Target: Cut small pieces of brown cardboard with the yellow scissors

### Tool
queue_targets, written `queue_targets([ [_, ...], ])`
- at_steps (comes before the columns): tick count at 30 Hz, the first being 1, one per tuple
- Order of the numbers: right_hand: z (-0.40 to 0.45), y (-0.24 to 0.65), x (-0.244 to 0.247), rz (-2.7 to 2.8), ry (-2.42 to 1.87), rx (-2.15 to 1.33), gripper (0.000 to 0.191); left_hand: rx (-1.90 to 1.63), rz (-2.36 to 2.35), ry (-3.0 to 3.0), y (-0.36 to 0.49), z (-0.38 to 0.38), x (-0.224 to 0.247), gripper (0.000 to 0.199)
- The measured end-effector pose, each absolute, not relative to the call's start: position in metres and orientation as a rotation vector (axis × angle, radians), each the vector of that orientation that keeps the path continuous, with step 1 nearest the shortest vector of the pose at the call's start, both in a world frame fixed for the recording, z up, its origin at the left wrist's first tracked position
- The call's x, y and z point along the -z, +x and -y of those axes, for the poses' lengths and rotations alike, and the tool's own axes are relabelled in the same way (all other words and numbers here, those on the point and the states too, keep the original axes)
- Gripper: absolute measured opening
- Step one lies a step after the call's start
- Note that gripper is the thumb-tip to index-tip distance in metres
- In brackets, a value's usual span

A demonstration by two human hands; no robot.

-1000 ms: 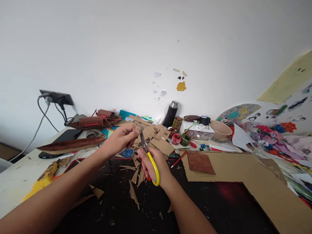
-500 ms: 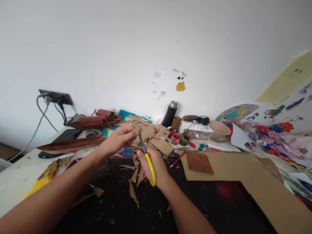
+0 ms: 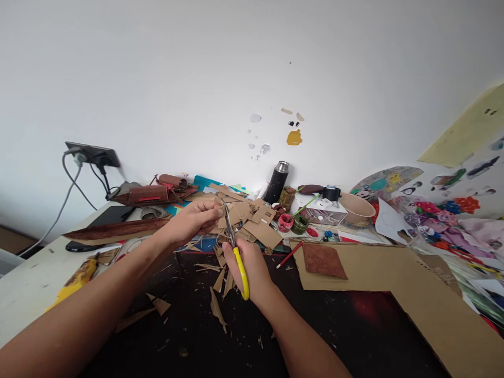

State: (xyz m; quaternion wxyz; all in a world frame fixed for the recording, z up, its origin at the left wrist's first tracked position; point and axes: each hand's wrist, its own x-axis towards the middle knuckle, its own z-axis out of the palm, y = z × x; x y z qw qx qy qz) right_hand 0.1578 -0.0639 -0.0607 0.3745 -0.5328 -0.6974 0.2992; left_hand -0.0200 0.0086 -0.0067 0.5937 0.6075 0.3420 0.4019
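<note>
While yellow-handled, scissors (image 3: 240, 261) apparently grey-bladed.

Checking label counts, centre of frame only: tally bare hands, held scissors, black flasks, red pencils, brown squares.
Left hand + right hand: 2
Held scissors: 1
Black flask: 1
Red pencil: 1
Brown square: 1
Total: 6

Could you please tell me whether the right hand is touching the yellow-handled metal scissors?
Touching; the head view shows the right hand gripping the scissors by their yellow handle.
</note>
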Motion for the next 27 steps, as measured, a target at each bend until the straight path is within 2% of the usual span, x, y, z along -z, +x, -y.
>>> queue_targets([
  [8,0.06,0.163,0.064,1.622,-1.318,-0.871,0.031,-0.955,-0.96,1.626,-0.01,0.005,0.004,0.041],
  [12,0.062,0.164,0.061,1.607,-1.333,-0.995,0.029,-0.968,-0.945,1.649,-0.005,0.01,0.004,0.047],
  [22,0.061,0.166,0.064,1.609,-1.1,-1.216,0.041,-1.064,-0.912,1.562,-0.003,0.008,0.01,0.047],
  [27,0.059,0.169,0.072,1.569,-0.988,-1.323,0.056,-1.08,-0.905,1.56,-0.004,0.009,0.011,0.047],
])
